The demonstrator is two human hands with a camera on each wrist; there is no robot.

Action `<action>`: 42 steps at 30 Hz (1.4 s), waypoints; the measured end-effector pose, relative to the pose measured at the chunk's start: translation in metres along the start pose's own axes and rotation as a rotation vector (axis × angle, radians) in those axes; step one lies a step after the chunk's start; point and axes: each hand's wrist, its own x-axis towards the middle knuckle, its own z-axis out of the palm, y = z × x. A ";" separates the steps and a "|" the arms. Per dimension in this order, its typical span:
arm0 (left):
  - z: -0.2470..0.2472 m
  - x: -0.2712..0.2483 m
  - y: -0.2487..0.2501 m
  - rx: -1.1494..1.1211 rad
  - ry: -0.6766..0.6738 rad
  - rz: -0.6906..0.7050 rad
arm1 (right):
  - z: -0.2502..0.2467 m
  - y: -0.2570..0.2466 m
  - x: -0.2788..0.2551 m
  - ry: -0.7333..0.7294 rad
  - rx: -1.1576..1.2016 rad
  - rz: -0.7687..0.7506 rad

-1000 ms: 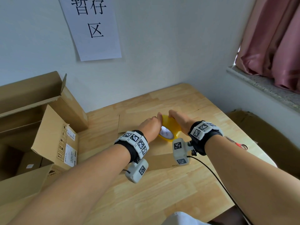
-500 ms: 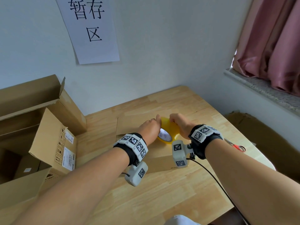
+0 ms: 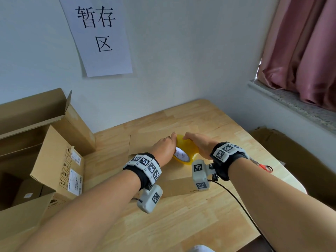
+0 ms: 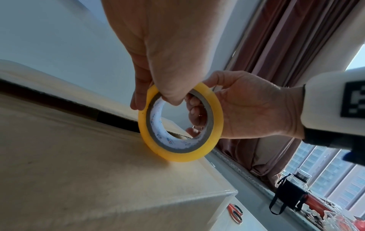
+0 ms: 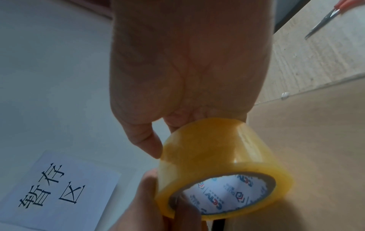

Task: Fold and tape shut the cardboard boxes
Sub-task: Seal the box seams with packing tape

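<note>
Tape roll (image 3: 184,151): standing on edge on the closed cardboard box (image 3: 174,176), its far side hiding behind both hands.
Left hand (image 3: 164,149): pinching the roll's rim, thumb inside the core.
Right hand (image 3: 201,145): gripping the roll's far side; fingertips partly hiding.
Scissors (image 3: 262,166): lying mostly hidden behind the right wrist.

A light wooden table (image 3: 209,117) with pale plank grain carried a low, flat brown cardboard box (image 3: 174,180) at its centre. At about three o'clock from that box, near the table's edge, lay a pair of orange-handled scissors (image 3: 264,167). A thin black cable (image 3: 240,202) trailed across the surface toward five o'clock.
</note>
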 end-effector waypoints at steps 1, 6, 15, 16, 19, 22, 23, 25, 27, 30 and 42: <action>-0.001 -0.001 0.000 -0.006 0.000 -0.004 | 0.000 0.000 0.001 0.008 -0.015 -0.001; -0.003 -0.003 -0.002 -0.065 -0.021 -0.039 | -0.001 0.001 -0.003 -0.070 -0.017 -0.040; -0.031 -0.013 -0.040 -0.579 -0.017 -0.192 | 0.006 0.007 0.002 -0.085 -0.168 -0.229; -0.035 -0.014 -0.040 -0.613 0.042 -0.216 | 0.007 0.009 0.004 -0.073 -0.188 -0.241; -0.039 -0.012 -0.033 -0.609 0.077 -0.201 | 0.010 0.005 0.006 -0.076 -0.273 -0.256; -0.037 -0.012 -0.026 -0.560 0.137 -0.186 | 0.011 0.003 0.011 -0.069 -0.371 -0.259; -0.036 -0.012 -0.024 -0.553 0.165 -0.177 | 0.012 0.003 0.012 -0.065 -0.380 -0.265; -0.035 -0.013 -0.021 -0.546 0.203 -0.159 | 0.012 0.005 0.012 -0.057 -0.389 -0.276; -0.035 -0.014 -0.019 -0.539 0.220 -0.154 | 0.014 0.007 0.013 -0.060 -0.394 -0.286; -0.035 -0.014 -0.017 -0.533 0.254 -0.163 | 0.015 0.006 0.014 -0.063 -0.405 -0.307; -0.034 -0.006 -0.014 -0.461 0.297 -0.101 | 0.014 0.012 0.018 -0.082 -0.378 -0.303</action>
